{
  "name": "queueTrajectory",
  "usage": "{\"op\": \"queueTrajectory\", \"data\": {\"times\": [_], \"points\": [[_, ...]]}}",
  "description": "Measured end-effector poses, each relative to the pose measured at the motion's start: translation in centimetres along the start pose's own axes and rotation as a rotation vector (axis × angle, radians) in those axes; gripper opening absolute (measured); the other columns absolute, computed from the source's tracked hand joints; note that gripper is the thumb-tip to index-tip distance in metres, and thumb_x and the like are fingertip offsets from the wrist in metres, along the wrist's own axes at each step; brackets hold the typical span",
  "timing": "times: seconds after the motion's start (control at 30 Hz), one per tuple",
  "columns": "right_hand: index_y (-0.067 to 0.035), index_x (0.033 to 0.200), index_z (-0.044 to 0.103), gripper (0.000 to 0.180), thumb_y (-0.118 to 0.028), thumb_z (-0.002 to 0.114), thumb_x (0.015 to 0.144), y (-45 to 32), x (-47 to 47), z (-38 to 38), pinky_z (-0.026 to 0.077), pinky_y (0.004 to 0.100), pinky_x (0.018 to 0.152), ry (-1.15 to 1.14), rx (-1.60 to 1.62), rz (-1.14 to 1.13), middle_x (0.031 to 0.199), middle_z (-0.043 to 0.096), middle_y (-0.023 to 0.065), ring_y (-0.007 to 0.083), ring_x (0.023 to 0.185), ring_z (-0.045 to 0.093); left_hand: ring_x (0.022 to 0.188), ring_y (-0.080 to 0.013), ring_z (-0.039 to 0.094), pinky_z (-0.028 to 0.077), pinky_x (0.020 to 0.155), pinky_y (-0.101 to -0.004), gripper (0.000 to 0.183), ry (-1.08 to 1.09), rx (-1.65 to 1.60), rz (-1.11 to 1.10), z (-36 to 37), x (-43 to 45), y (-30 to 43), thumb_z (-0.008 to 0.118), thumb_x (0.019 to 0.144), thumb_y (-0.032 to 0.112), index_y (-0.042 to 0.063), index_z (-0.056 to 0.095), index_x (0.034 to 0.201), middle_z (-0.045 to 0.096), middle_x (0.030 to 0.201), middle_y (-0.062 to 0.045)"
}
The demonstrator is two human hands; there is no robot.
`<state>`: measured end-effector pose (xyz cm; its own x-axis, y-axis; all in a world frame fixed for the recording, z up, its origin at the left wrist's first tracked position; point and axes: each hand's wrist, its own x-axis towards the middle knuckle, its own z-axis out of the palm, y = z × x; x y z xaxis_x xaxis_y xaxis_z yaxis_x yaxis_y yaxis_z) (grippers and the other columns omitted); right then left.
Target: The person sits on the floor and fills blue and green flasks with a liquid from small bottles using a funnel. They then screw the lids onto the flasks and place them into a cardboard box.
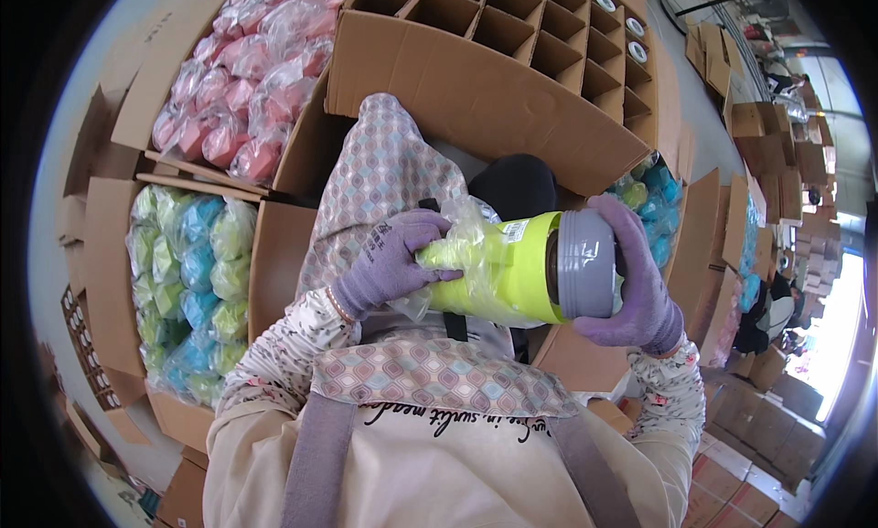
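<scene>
A lime-green plastic container (494,274) lies sideways across my lap, with crumpled clear plastic wrap (468,226) bunched around one end and a small printed label on its side. My left hand (391,264), in a purple knit glove, grips the wrapped green projecting part at the left. At the other end, my right hand (634,281), gloved alike, clasps a grey ribbed cylindrical piece (587,264). A dark gap shows along part of the seam between the grey piece and the green rim; whether they are joined I cannot tell.
Ahead stands a divided cardboard box (473,75) with white rings in some cells. Boxes at left hold bagged pink items (240,82) and bagged green and blue items (195,281). More blue items (655,205) sit at right. Farther right are stacked cartons (782,150) and a person (778,308).
</scene>
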<state>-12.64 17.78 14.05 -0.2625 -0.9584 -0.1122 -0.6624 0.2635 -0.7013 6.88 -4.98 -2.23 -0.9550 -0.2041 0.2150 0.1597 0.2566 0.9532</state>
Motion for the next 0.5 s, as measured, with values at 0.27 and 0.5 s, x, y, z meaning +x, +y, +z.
{"op": "queueTrajectory", "data": {"times": [0.27,0.5], "points": [[-0.003,0.140,0.040,0.104,-0.027,0.089,0.051,-1.8,1.2,-0.6,0.039,0.0451,0.104,-0.079,-0.169,-0.068,0.136,0.039,0.0226,0.0402,0.124,0.045,0.095,-0.0331,0.063,0.050,0.088,-0.0394,0.048,0.009,0.080,0.028,0.1,-0.3,-0.5,0.081,0.072,0.041,-0.003,0.065,0.086,0.066,0.105,-0.015],[-0.005,0.139,0.040,0.106,-0.027,0.091,0.049,-1.3,2.2,-0.6,0.041,0.0452,0.102,-0.114,-0.164,-0.140,0.137,0.038,0.0234,0.0411,0.121,0.047,0.098,-0.0321,0.064,0.050,0.089,-0.0385,0.051,-0.018,0.045,-0.019,-0.3,0.1,-0.8,0.080,0.073,0.043,-0.003,0.067,0.091,0.066,0.108,-0.015]]}}
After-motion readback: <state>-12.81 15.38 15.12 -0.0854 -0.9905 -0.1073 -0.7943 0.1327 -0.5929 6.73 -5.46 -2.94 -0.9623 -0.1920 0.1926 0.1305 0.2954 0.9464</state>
